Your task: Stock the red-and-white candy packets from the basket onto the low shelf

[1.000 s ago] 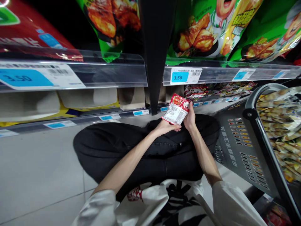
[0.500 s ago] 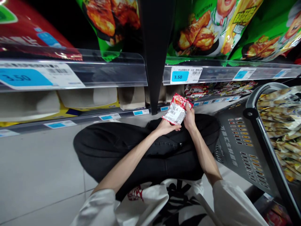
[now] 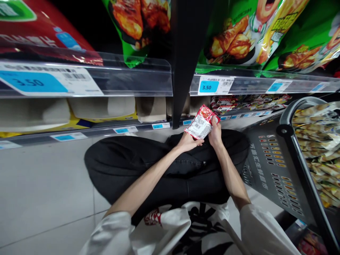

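Over my crossed legs, both hands hold a small red and silver snack packet [image 3: 201, 124], tilted, with a white barcode label facing me. My left hand [image 3: 188, 142] grips its lower left edge from below, its thumb along the bottom. Pinching the upper right corner, my right hand [image 3: 215, 132] has its thumb on the face of the packet. The fingers behind the packet are hidden. Just beyond it, small red and white packets [image 3: 224, 102] lie in the bottom shelf row.
A grey shopping basket [image 3: 268, 159], full of packets, stands close on my right. Ahead, a shelf ledge [image 3: 132, 83] with price tags holds large green chip bags [image 3: 239, 39] and a red bag [image 3: 53, 32]. Below it are open cardboard boxes [image 3: 103, 108]. A black post [image 3: 183, 60] divides the shelves.
The shelves sit slightly farther right in view as my head shifts. Both hands keep hold of the packet, which stays nearly in place.
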Tool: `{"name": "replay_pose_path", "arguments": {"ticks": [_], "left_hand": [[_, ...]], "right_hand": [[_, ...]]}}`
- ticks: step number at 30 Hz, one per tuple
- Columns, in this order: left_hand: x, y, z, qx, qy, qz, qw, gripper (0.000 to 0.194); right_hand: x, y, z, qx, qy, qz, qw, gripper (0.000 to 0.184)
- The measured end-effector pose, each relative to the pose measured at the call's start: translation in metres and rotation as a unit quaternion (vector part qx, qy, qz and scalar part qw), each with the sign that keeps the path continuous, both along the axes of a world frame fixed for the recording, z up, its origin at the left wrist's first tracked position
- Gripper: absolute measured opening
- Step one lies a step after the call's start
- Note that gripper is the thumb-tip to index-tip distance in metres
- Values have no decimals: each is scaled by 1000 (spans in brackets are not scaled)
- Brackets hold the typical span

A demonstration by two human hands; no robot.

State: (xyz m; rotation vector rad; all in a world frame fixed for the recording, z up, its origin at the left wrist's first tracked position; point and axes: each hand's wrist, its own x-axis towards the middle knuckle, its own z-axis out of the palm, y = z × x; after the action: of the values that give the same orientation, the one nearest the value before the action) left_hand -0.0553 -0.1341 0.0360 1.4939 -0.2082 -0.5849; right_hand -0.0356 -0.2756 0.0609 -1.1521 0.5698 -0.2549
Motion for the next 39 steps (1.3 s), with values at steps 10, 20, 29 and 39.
{"name": "replay_pose_path", "arguments": {"ticks": [10, 20, 29, 39], "left_hand": [[14, 0, 2, -110, -4, 148, 983, 50], [18, 4, 4, -140, -23, 195, 971, 45], [20, 2, -8, -107, 13, 183, 977, 48], [20, 3, -7, -91, 13, 184, 979, 44]], "right_hand": [[4, -8, 11, 60, 23, -88, 994, 31], [4, -10, 6, 72, 32, -88, 993, 31], [4, -11, 3, 31, 27, -90, 995, 37], [4, -8, 10, 31, 20, -98, 995, 33]]}}
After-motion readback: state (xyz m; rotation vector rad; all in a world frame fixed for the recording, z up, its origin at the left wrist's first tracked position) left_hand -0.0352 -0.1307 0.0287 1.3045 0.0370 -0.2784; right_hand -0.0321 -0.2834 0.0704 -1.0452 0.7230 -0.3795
